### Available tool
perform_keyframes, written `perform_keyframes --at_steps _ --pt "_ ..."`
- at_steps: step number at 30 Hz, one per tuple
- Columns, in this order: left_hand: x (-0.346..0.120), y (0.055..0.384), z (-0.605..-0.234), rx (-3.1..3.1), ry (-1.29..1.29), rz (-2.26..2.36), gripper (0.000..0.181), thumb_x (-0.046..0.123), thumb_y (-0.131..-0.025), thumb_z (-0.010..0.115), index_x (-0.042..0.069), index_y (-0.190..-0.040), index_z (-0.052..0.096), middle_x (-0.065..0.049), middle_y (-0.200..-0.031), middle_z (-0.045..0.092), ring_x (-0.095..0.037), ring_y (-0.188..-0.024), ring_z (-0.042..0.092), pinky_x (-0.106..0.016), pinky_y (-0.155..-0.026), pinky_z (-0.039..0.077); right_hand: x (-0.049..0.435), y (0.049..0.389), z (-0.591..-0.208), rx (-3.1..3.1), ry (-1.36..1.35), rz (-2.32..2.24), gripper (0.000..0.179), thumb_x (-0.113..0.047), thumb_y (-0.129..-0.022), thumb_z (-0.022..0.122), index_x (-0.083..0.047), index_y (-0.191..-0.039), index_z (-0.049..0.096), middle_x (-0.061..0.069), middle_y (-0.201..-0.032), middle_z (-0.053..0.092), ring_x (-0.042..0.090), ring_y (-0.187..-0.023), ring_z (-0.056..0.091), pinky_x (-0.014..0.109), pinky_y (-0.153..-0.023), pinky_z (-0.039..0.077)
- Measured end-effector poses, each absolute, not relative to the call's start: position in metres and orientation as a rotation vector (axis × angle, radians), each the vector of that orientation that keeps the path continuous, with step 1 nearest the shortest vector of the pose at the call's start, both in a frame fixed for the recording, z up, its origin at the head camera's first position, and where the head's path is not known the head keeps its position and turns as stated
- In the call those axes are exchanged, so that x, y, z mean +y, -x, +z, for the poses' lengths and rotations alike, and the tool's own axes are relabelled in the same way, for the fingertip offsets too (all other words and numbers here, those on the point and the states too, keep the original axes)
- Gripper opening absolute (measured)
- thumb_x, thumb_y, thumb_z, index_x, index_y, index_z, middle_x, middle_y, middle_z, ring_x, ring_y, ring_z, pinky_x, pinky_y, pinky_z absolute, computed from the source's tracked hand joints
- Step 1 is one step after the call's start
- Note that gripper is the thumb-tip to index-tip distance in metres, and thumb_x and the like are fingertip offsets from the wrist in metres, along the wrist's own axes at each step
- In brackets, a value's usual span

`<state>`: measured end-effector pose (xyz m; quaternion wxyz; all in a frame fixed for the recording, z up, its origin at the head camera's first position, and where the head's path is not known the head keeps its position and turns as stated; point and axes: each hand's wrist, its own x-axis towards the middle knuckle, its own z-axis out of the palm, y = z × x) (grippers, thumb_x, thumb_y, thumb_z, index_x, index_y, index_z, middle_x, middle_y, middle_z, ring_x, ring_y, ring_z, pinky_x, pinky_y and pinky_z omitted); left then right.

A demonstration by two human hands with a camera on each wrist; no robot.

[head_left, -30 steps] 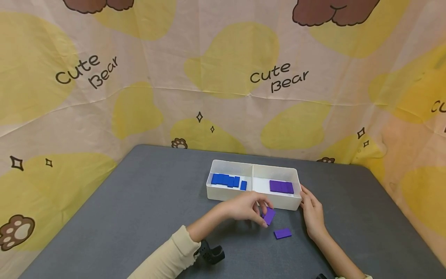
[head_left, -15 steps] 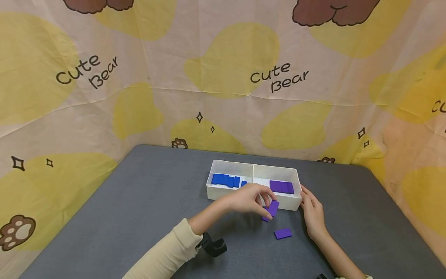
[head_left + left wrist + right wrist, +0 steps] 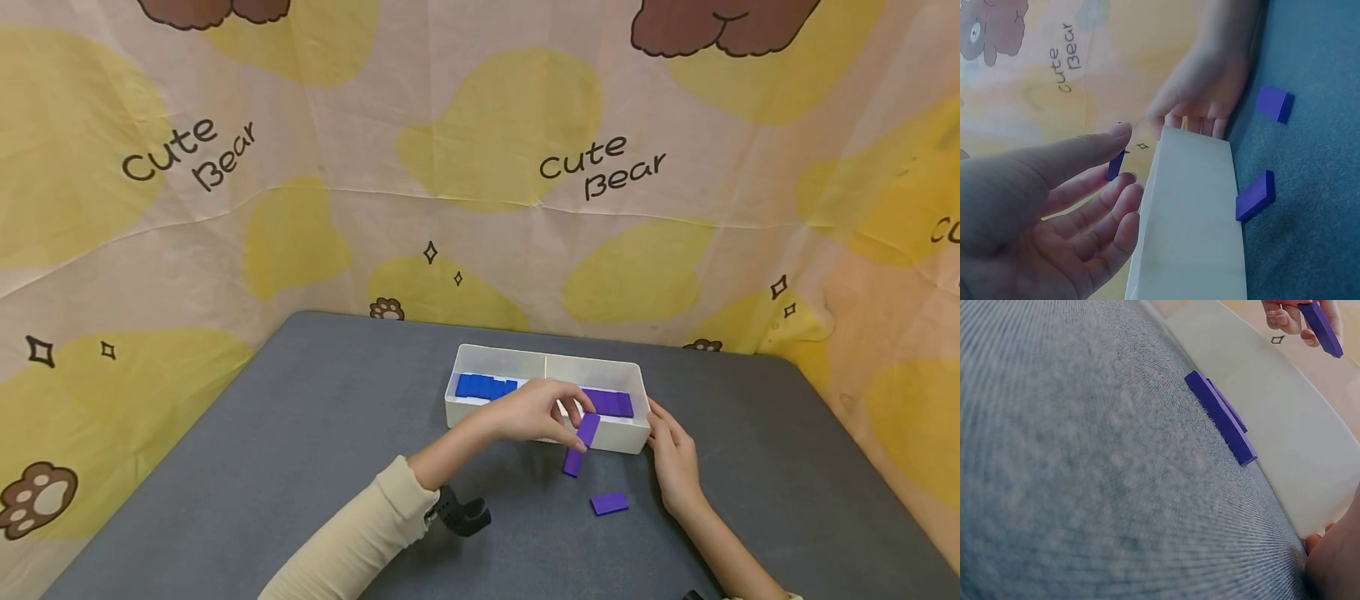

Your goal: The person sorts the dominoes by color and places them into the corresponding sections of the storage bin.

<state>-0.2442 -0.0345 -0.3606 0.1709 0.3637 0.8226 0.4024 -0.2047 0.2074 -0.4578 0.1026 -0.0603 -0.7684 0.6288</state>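
Between thumb and fingers, my left hand [image 3: 536,410] pinches a purple rectangular tile [image 3: 590,427], raised in front of the white two-compartment box [image 3: 622,437]. In the right wrist view that held tile [image 3: 1322,329] hangs tilted near the box's upper rim. My right hand [image 3: 673,462] rests with its fingers against the box's right end. Below the held tile, another purple tile [image 3: 572,465] lies on the table by the front wall. A further loose tile [image 3: 609,503] lies nearer to me. Purple tiles [image 3: 613,403] sit side by side in the right compartment, partly covered by my left hand.
Several blue tiles [image 3: 480,386] lie in a row in the left compartment, their right end hidden behind my left hand. The grey table [image 3: 337,433] reaches back to a printed cloth [image 3: 480,125]. A black wrist mount [image 3: 463,514] sits under my left sleeve.
My left hand has lifted the purple tile up and forward toward the box, uncovering another tile on the table beneath. The right hand and the box have stayed in place.
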Motion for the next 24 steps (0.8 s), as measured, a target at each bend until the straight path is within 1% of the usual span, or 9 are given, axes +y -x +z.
perform_keyframes --at_steps 3,7,10,13,17,22,24 --pt "-0.034 0.247 -0.359 2.369 -1.038 1.123 0.045 0.011 -0.085 0.089 0.006 -0.126 0.07 0.0 -0.097 0.07 -0.005 -0.079 0.067 -0.018 -0.072 0.051 0.207 0.205 -0.458 -2.268 0.179 1.853 0.055 -0.028 -0.115 0.035 0.001 -0.161 0.039 0.023 -0.163 0.043 -0.013 -0.11 0.053 0.001 -0.09 0.043" --pt "-0.034 0.252 -0.359 2.391 -1.025 1.117 0.046 0.014 -0.086 0.089 0.006 -0.127 0.07 0.003 -0.095 0.07 -0.008 -0.082 0.067 -0.019 -0.072 0.051 0.208 0.206 -0.459 -2.269 0.176 1.859 0.055 -0.028 -0.114 0.034 0.001 -0.161 0.039 0.024 -0.164 0.041 -0.015 -0.109 0.052 0.001 -0.09 0.042" --pt "-0.033 0.256 -0.359 2.402 -1.016 1.122 0.047 0.014 -0.085 0.089 0.006 -0.127 0.069 0.001 -0.095 0.07 -0.009 -0.079 0.067 -0.019 -0.07 0.051 0.208 0.206 -0.459 -2.267 0.177 1.86 0.055 -0.028 -0.114 0.034 0.001 -0.161 0.039 0.025 -0.164 0.041 -0.014 -0.11 0.052 0.001 -0.09 0.042" --pt "-0.033 0.26 -0.359 2.414 -1.007 1.131 0.047 0.014 -0.085 0.089 0.005 -0.127 0.069 -0.001 -0.094 0.071 -0.009 -0.075 0.066 -0.019 -0.068 0.05 0.208 0.205 -0.459 -2.276 0.186 1.847 0.055 -0.028 -0.115 0.034 0.001 -0.161 0.039 0.023 -0.164 0.042 -0.009 -0.113 0.052 0.001 -0.09 0.042" --pt "-0.032 0.265 -0.36 2.441 -0.997 1.138 0.046 0.015 -0.086 0.088 0.005 -0.128 0.069 -0.001 -0.092 0.069 -0.009 -0.076 0.063 -0.019 -0.066 0.048 0.207 0.205 -0.458 -2.292 0.189 1.839 0.056 -0.029 -0.115 0.034 0.0 -0.162 0.038 0.023 -0.165 0.041 -0.003 -0.117 0.051 0.0 -0.09 0.041" --pt "-0.03 0.271 -0.361 2.48 -0.998 1.133 0.047 0.016 -0.088 0.087 0.005 -0.129 0.069 -0.001 -0.092 0.069 -0.009 -0.075 0.06 -0.018 -0.065 0.046 0.207 0.204 -0.458 -2.288 0.185 1.841 0.055 -0.029 -0.114 0.034 0.0 -0.161 0.039 0.022 -0.164 0.041 -0.004 -0.117 0.052 0.001 -0.09 0.042" --pt "-0.03 0.274 -0.361 2.487 -0.993 1.14 0.047 0.016 -0.088 0.087 0.004 -0.129 0.069 -0.001 -0.091 0.068 -0.009 -0.074 0.059 -0.019 -0.064 0.045 0.206 0.204 -0.458 -2.287 0.183 1.838 0.055 -0.029 -0.114 0.034 0.001 -0.161 0.039 0.022 -0.164 0.042 0.001 -0.122 0.052 0.001 -0.091 0.041"
